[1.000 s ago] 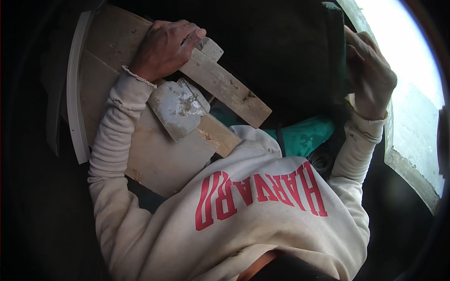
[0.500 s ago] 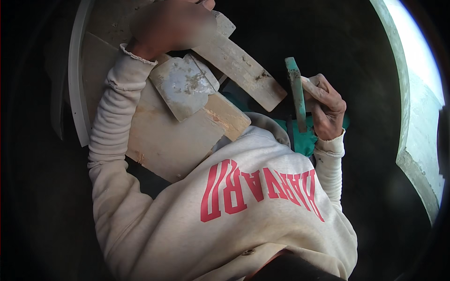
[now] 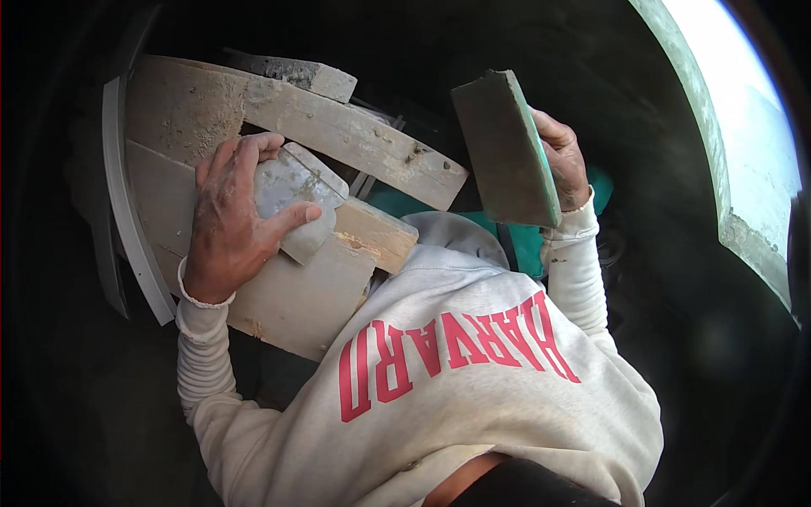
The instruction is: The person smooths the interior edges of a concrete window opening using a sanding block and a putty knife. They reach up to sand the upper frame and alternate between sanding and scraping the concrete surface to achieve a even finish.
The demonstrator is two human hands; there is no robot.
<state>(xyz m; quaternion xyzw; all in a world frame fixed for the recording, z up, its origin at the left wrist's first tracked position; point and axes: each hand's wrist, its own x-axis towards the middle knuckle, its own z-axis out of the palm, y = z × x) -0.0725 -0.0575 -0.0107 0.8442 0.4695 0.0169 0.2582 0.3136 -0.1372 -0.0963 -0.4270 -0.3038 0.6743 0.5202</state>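
My left hand point(image 3: 232, 224) closes around a grey, mortar-caked trowel point(image 3: 300, 198), thumb across its lower edge and fingers over its top. The trowel lies on a stack of pale wooden boards point(image 3: 283, 300). My right hand point(image 3: 564, 160) holds up a flat green board point(image 3: 505, 148) by its right edge, tilted with its broad face toward me. The two hands are apart, with a long plank point(image 3: 355, 139) running between them.
A short wooden block point(image 3: 380, 235) sits under the trowel's right end. A grey metal strip point(image 3: 127, 220) curves along the left of the boards. Something teal point(image 3: 528, 245) lies below the green board. A bright opening with a rough ledge point(image 3: 743, 194) is at the right.
My left hand came down off the long plank and took hold of the grey trowel. My right hand swung the green board in toward the middle, turning it from edge-on to face-on.
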